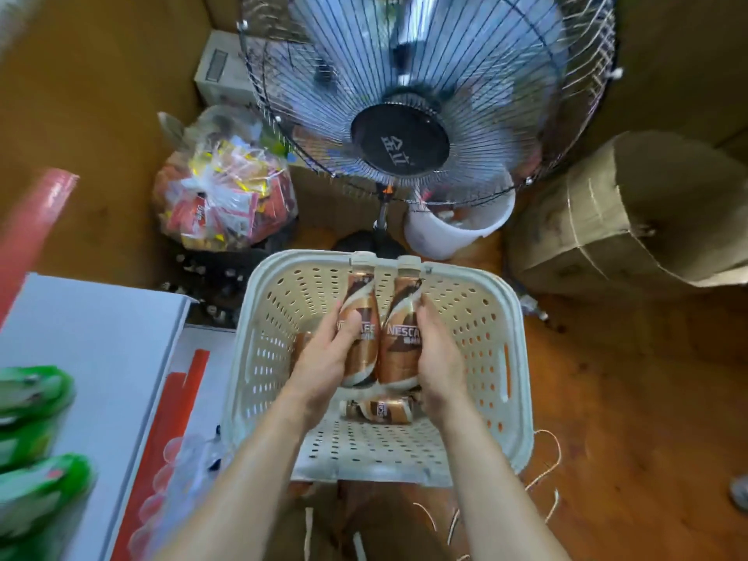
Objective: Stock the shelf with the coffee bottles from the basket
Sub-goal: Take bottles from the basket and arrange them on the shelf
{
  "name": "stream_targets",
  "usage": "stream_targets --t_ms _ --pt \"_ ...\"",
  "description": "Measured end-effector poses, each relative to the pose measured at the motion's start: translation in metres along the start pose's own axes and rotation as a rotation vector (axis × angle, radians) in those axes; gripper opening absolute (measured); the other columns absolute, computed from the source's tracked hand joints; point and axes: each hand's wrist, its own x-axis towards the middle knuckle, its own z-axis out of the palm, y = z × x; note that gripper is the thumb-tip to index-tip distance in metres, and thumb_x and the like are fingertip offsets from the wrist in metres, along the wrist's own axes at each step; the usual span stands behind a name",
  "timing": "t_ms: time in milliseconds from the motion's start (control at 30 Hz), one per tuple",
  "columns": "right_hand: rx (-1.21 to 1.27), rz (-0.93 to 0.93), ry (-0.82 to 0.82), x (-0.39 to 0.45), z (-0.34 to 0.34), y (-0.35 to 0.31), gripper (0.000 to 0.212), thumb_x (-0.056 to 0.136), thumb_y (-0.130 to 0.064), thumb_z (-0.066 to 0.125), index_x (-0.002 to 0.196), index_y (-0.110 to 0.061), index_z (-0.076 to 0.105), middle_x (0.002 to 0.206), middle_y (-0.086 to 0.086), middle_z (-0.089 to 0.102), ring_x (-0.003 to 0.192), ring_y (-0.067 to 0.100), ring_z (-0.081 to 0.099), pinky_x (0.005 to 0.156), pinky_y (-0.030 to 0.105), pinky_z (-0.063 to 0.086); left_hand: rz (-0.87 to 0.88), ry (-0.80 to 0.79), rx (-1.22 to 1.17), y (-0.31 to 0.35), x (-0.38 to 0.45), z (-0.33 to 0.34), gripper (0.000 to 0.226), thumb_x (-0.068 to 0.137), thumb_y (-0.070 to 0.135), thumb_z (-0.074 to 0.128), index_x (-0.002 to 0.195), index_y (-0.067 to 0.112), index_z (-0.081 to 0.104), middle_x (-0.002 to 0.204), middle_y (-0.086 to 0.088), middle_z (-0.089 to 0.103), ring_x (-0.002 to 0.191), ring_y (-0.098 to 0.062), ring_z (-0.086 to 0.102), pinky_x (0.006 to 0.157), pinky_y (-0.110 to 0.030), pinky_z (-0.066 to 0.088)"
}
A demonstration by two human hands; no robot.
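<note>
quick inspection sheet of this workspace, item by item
surface: wooden floor; no shelf clearly in view.
job's things: cream basket on the floor; two coffee bottles held side by side above it, one bottle lying on the basket bottom, another partly hidden behind the left hand.
clutter: bag of packets, white bucket, cardboard boxes, white box with green packs.
grippers: left hand grips the left bottle, right hand the right one.
cables: loose string on the floor by the basket.
surroundings: standing fan right behind the basket.
</note>
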Motion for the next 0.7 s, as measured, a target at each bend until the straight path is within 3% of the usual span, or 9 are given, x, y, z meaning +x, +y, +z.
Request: stream_targets --t_ms 67,133,200,300,400,533,700 --pt "0.064 -0.011 -0.044 -0.013 -0.007 -0.015 0.054 0.102 -0.059 0.049 0.154 -0.047 0.057 0.148 -0.014 0.068 0.138 0.015 0.064 0.119 0.052 0.051 0.022 0.021 0.0 0.013 -0.011 0.005 0.037 0.11 0.051 0.053 0.147 0.051 0.06 0.135 0.007 0.077 0.129 -0.023 0.072 0.116 -0.059 0.051" --pt "0.093 -0.071 -0.085 -0.025 -0.015 -0.03 0.044 0.11 -0.034 0.051 0.152 -0.037 0.061 0.135 -0.014 0.076 0.126 0.011 0.072 0.104 0.036 0.061 0.055 0.033 -0.017 0.025 -0.022 0.01 0.036 0.113 0.04 0.047 0.143 0.049 0.065 0.133 0.007 0.078 0.128 -0.021 0.072 0.118 -0.057 0.049" --pt "0.119 -0.127 -0.123 -0.038 -0.022 -0.043 0.038 0.114 -0.017 0.048 0.146 -0.033 0.061 0.123 -0.016 0.081 0.115 0.005 0.076 0.088 0.022 0.062 0.092 0.029 -0.036 0.035 -0.034 0.013 0.039 0.112 0.035 0.046 0.145 0.044 0.065 0.136 0.006 0.077 0.131 -0.021 0.071 0.121 -0.057 0.046" --pt "0.148 -0.168 -0.126 -0.057 -0.027 -0.058 0.04 0.115 -0.019 0.05 0.153 -0.027 0.059 0.134 -0.002 0.078 0.126 0.019 0.074 0.102 0.038 0.063 0.186 -0.045 -0.038 0.049 -0.055 0.017 0.043 0.109 0.037 0.051 0.151 0.035 0.061 0.146 -0.003 0.071 0.138 -0.029 0.065 0.122 -0.061 0.043" --pt "0.167 -0.221 -0.125 -0.069 -0.03 -0.066 0.037 0.117 -0.028 0.05 0.153 -0.029 0.06 0.143 -0.002 0.074 0.135 0.021 0.069 0.115 0.051 0.054 0.266 -0.049 -0.048 0.064 -0.076 0.025 0.049 0.106 0.04 0.057 0.154 0.03 0.057 0.147 -0.008 0.07 0.139 -0.032 0.065 0.122 -0.061 0.043" --pt "0.16 -0.309 -0.153 -0.079 -0.038 -0.083 0.053 0.108 -0.049 0.056 0.159 -0.033 0.053 0.154 -0.003 0.066 0.145 0.022 0.061 0.123 0.057 0.045 0.353 0.048 -0.051 0.08 -0.1 0.039 0.053 0.107 0.039 0.062 0.157 0.025 0.051 0.14 -0.008 0.074 0.133 -0.03 0.07 0.12 -0.06 0.048" --pt "0.124 -0.413 -0.255 -0.091 -0.053 -0.104 0.058 0.105 -0.045 0.061 0.161 -0.032 0.051 0.155 -0.006 0.065 0.146 0.016 0.06 0.123 0.053 0.045 0.462 0.137 -0.044 0.091 -0.134 0.061 0.049 0.109 0.028 0.057 0.157 0.036 0.048 0.133 0.012 0.077 0.129 -0.015 0.072 0.118 -0.049 0.051"
